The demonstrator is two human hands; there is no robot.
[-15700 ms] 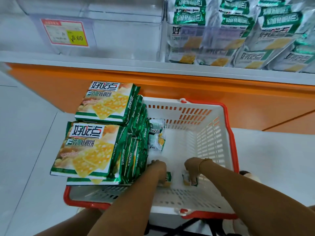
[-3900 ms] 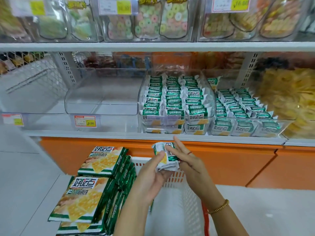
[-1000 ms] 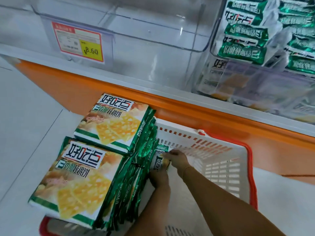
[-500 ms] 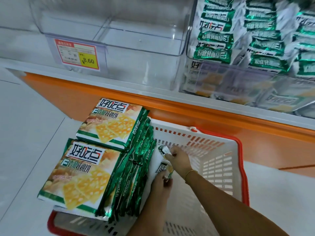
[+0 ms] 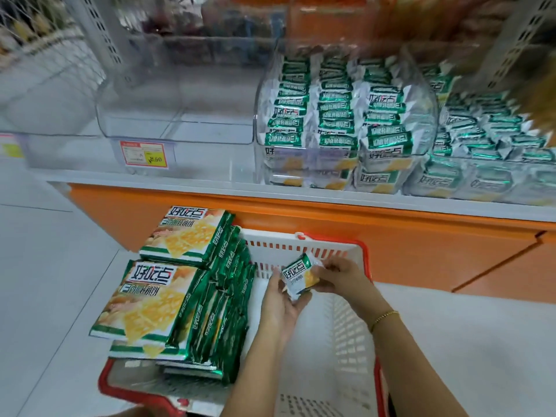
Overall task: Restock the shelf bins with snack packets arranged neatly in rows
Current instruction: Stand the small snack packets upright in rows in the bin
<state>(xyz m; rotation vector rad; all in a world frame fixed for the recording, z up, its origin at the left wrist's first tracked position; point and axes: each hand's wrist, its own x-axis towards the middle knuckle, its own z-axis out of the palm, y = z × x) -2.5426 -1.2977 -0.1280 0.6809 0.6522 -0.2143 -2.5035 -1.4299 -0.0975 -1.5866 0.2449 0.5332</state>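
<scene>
Above the basket (image 5: 301, 245), hold the small packet (image 5: 298, 276) gripped underneath by the left hand (image 5: 279, 308), pinched by the right hand (image 5: 340, 276) — square it label-forward before lifting to the stocked bin (image 5: 346, 115) beyond the basket.

Bright, even, diffuse light; shadows soft and faint. Sheen and reflections on the clear bins (image 5: 180, 115). Heavy motion blur along top and upper right. Small packet (image 5: 298, 278) and large packs (image 5: 150, 305) sharp. Wide-angle distortion: shelf edge (image 5: 270, 192) bows, uprights splay.
</scene>
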